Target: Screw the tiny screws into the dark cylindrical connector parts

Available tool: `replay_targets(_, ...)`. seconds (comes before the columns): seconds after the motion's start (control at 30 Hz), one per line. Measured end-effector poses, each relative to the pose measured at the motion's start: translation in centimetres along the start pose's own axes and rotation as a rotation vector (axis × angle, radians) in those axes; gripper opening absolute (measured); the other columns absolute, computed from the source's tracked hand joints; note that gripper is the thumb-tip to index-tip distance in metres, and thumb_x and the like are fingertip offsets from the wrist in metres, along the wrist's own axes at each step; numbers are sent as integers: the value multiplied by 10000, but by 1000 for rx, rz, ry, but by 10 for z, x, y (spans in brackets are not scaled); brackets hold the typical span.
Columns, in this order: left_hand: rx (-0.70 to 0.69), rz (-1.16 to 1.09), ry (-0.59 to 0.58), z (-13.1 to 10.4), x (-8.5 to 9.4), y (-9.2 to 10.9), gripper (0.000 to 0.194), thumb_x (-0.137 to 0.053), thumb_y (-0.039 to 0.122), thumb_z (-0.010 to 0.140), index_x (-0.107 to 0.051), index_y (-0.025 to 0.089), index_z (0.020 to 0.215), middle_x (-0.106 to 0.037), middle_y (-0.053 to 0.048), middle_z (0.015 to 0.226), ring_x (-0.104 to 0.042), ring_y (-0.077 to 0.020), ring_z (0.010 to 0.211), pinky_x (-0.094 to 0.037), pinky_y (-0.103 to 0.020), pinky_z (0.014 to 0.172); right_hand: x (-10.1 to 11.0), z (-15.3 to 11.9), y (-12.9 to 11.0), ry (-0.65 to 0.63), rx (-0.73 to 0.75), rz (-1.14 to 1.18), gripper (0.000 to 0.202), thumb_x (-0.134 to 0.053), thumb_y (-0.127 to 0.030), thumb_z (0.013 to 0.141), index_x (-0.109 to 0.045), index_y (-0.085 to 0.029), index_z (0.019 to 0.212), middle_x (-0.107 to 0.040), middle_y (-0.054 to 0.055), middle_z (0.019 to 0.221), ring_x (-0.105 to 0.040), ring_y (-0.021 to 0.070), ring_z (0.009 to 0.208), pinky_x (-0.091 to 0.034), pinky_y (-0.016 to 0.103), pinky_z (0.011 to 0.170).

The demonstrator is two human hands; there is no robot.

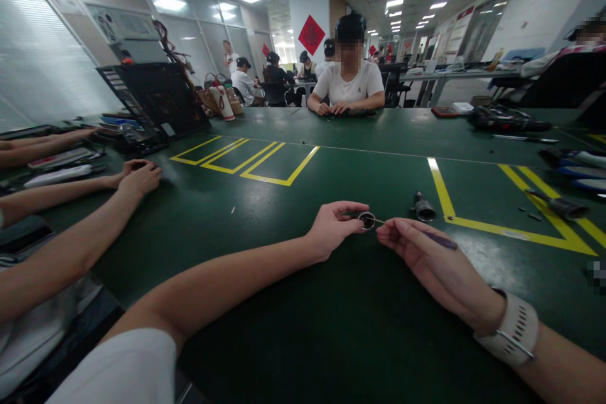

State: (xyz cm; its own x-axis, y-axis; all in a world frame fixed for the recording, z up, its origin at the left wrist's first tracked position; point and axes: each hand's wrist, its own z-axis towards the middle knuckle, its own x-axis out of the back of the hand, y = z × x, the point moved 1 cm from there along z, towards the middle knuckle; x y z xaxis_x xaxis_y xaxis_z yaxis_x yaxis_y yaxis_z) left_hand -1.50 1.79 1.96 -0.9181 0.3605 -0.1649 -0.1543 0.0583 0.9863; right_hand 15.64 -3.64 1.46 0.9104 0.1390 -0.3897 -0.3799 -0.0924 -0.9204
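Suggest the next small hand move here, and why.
Probably hold the round metal part steady in the left hand and ease the thin tool slightly inward with the right hand: its tip appears to be at the part's open face, though contact inside is too small to tell.

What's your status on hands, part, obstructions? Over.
Left hand holds round metal part. Right hand holds thin tool, reaching part's rim. Metal fitting beyond right hand; nothing visibly blocking.
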Motion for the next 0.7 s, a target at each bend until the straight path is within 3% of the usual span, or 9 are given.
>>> replay_targets(0.2,-4,-20,18,0,0,1,315,-646,-27,669,-661,120,948,-682,-44,904,-647,-125,827,-520,-362,868,-9,-4,-2,158,29,-120,236,-731,-399,694,-724,-204,827,-704,43,853,-630,207,889,-419,423,947)
replay_targets(0.53,-41,17,30,1,3,-1,310,-648,-6,681,-653,126,962,-676,-53,938,-642,-137,860,-516,-367,868,-3,-4,0,141,54,-244,265,-685,-429,734,-710,-202,869,-702,60,912,-631,226,918,-441,433,914)
replay_targets(0.7,-52,43,75,2,2,-3,314,-656,-3,660,-647,120,949,-684,-46,885,-653,-133,811,-511,-354,851,-5,-7,-3,117,139,-547,307,-623,-472,772,-704,-206,902,-704,65,918,-647,238,888,-494,408,818)
